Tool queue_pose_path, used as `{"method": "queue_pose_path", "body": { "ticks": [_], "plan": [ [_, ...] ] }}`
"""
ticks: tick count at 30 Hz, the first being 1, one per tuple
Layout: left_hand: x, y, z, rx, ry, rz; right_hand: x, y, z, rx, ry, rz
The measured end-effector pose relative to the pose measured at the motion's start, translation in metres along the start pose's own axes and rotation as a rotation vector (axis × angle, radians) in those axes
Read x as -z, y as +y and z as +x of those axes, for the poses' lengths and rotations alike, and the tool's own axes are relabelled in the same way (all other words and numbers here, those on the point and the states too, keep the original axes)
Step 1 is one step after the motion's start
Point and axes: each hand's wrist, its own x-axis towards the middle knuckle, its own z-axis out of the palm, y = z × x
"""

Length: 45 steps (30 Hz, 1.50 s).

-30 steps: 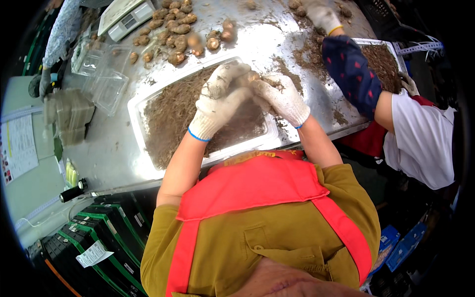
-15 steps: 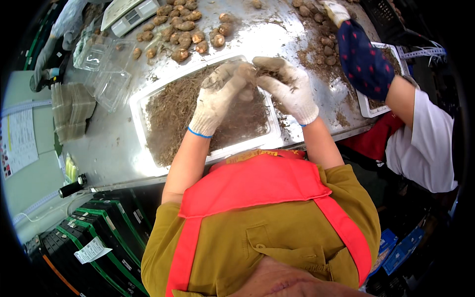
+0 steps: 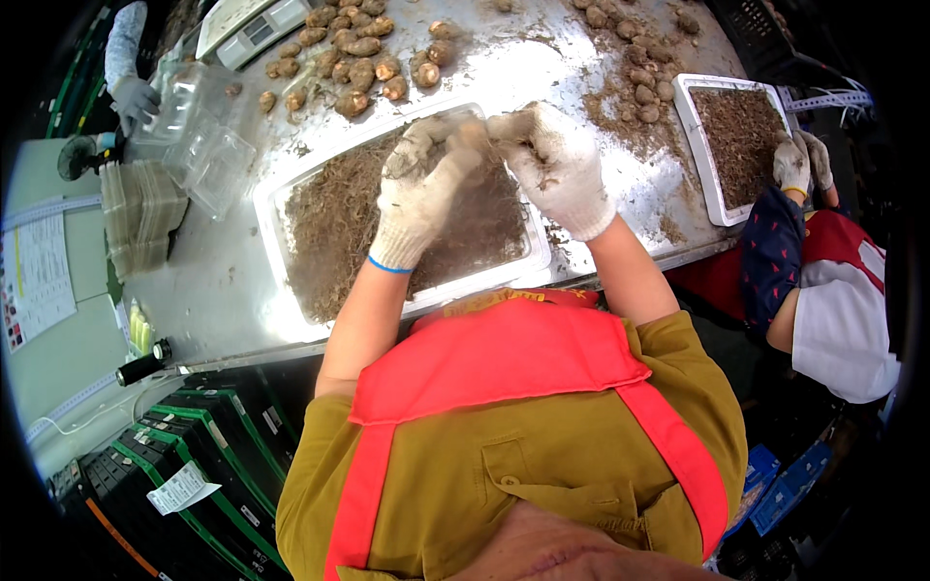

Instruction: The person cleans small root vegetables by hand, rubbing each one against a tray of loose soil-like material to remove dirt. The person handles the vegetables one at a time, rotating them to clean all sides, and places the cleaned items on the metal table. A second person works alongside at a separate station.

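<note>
My left hand, in a soiled white knit glove with a blue cuff edge, is closed around a small taro, mostly hidden by the fingers and slightly blurred. Close beside it, my right hand, gloved alike, has its fingers curled with brown fibres caught at the fingertips. Both hands are above a white tray filled with loose brown root fibres and peelings. Beyond the tray, several brown taros lie in a loose pile on the metal table.
A scale stands at the far left near clear plastic boxes and stacked trays. More taros lie far right. A co-worker's gloved hands rest by a second tray; another person's gloved hand is far left.
My right hand has drawn its fingers in from spread to curled. The right co-worker's arm has pulled back from the taros to the second tray. The far-left person's hand has moved to the plastic boxes.
</note>
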Motion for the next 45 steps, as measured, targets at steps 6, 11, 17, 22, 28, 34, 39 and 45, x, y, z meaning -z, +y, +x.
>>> {"method": "queue_pose_path", "body": {
  "ticks": [6,11,17,22,28,34,39,45],
  "plan": [
    [-0.006,-0.005,0.007,0.03,0.147,-0.323,-0.011,-0.005,-0.006,0.078,-0.113,0.033],
    [0.016,-0.013,0.008,0.085,-0.006,-0.463,-0.005,0.042,-0.022,-0.273,-0.096,0.091],
    [0.003,-0.01,0.006,0.011,-0.024,-0.369,-0.003,0.009,-0.003,-0.468,-0.047,0.434],
    [0.007,-0.002,0.003,0.055,0.043,-0.077,-0.011,-0.008,0.002,-0.426,0.046,0.488],
    [0.008,0.005,-0.004,0.145,-0.055,-0.174,-0.017,-0.007,0.0,-0.226,0.085,0.268],
    [0.019,-0.008,-0.003,0.082,-0.11,-0.097,-0.028,0.018,0.008,-0.18,0.048,0.104],
    [0.006,-0.016,-0.006,0.081,-0.22,-0.25,-0.021,0.027,0.018,-0.285,-0.051,0.083],
    [0.0,-0.008,-0.01,0.243,-0.069,-0.354,0.0,0.007,0.006,-0.365,-0.051,0.624]
  ]
}}
